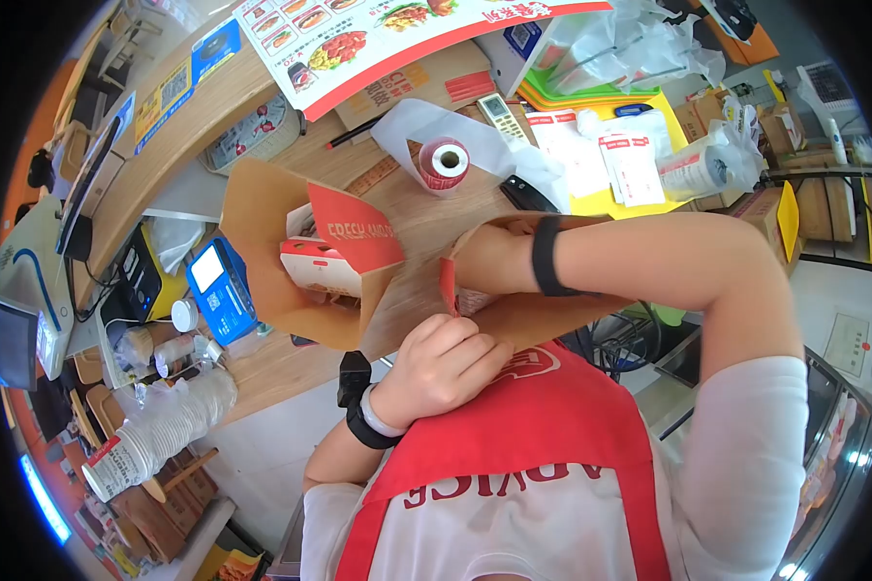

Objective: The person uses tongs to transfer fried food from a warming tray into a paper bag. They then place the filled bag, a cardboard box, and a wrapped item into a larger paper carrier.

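A brown paper bag with a red printed panel stands open at the counter's front edge, close to the red apron. My left hand is closed on the near left part of its rim, fingers curled in. My right hand reaches down inside this bag. Its fingers are hidden by the bag's wall. To the left stands a second open paper bag with red print. Inside it sits a red and white food box; neither hand touches that bag.
A label roll stands on the wooden counter behind the bags. A blue payment terminal and stacked paper cups are at left. A remote control, papers and a menu board lie toward the back.
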Available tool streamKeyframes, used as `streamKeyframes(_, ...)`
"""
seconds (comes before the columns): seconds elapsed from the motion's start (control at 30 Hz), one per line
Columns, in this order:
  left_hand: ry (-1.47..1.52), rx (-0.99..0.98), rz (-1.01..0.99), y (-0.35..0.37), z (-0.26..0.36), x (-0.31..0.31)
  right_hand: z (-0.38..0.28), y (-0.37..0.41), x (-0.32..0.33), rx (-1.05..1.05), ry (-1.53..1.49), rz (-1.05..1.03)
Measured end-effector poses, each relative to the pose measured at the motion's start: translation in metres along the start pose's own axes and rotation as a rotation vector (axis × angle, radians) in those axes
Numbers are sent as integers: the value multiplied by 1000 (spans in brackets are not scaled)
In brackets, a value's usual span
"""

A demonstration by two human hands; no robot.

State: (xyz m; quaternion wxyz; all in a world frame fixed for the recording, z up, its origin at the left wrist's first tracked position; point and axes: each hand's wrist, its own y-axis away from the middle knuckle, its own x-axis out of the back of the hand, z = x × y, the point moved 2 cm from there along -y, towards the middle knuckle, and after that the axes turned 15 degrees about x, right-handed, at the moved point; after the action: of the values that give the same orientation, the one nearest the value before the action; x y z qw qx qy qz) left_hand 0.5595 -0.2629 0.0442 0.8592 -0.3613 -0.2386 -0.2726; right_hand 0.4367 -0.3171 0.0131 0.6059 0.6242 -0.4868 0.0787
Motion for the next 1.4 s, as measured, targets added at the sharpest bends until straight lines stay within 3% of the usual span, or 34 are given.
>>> streamKeyframes(0.03,-8,7,-6,2,0,1,3,3,-3,-19,-84,-21)
streamKeyframes(0.07,-16,14,-10,2,0,2,8,8,-16,31,-90,222)
streamKeyframes(0.1,-15,19,-8,2,-1,3,13,13,-31,34,-90,219)
streamKeyframes(0.17,-15,-3,16,1,-1,3,23,22,-48,-7,-591,564)
streamKeyframes(0.23,-9,-8,33,-1,-2,1,15,42,-13,-121,-625,529)
streamKeyframes(0.3,3,-16,47,-2,-2,0,19,38,-19,-100,-80,66)
streamKeyframes(0.33,6,-8,38,-2,-2,1,26,37,-31,-202,-326,339)
streamKeyframes(0.47,22,3,27,-2,-4,2,21,39,-30,-146,-165,209)
streamKeyframes(0.53,21,4,38,-2,-3,0,16,26,-45,62,61,189)
streamKeyframes(0.57,18,5,48,-2,-3,0,17,27,-46,62,62,188)
streamKeyframes(0.63,17,9,43,-1,-3,1,19,30,-57,163,126,-338)
streamKeyframes(0.7,18,15,42,0,-2,1,29,25,-87,144,104,-364)
streamKeyframes(0.77,21,16,46,1,-2,0,40,26,-91,-180,-285,65)
streamKeyframes(0.8,21,16,49,1,-1,-1,43,23,-89,-181,-418,143)
streamKeyframes(0.83,27,11,43,1,0,-2,42,22,-90,-182,-415,143)
streamKeyframes(0.9,33,3,36,0,1,-2,26,29,-59,-133,-305,-65)
streamKeyframes(0.93,26,21,35,0,1,-1,23,31,-63,-137,-305,-64)
streamKeyframes(1.0,24,41,34,0,0,-1,10,36,-59,71,5,78)
streamKeyframes(1.1,-12,66,31,2,-1,1,-3,61,-36,-65,-29,-37)
streamKeyframes(1.17,-39,78,39,2,0,1,-7,81,-34,-219,41,201)
streamKeyframes(1.27,-54,79,28,2,0,0,-5,105,-16,-159,-72,380)
streamKeyframes(1.33,-51,70,25,1,0,0,-14,130,7,-298,-91,849)
streamKeyframes(1.4,-48,59,21,-2,1,-1,-14,140,8,-427,27,967)
